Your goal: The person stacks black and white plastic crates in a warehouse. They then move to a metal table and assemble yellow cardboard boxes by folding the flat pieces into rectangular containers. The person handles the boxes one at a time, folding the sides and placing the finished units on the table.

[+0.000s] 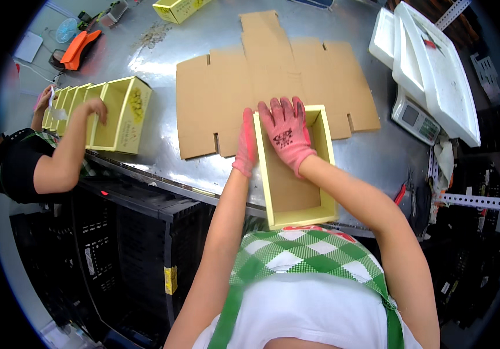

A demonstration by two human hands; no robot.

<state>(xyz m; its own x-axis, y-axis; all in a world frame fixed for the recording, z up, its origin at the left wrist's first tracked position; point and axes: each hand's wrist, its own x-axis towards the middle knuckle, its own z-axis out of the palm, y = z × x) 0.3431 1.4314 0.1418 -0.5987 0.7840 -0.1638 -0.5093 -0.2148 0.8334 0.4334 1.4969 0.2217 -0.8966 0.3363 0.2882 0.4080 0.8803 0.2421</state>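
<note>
A pale yellow cardboard box (268,195), without a lid, stands lengthwise in front of me at the table's near edge. Flat along the outside of its left wall lies my left hand (246,142), in a pink glove with its fingers stretched out. My right hand (286,134), gloved too, reaches into the far part of the box. Its fingers are spread and extend over the far rim, touching it. Beyond the box lies an unfolded sheet of brown cardboard (273,64) with slots and flaps. Part of the sheet is hidden behind the box and my hands.
At left, a co-worker's hand (95,109) is over a row of yellow boxes (129,116). White foam trays (430,75) and a digital scale (415,116) stand at right. An orange tool (81,49) and another yellow box (180,9) are farther back. Red-handled pliers (401,193) hang near the right edge.
</note>
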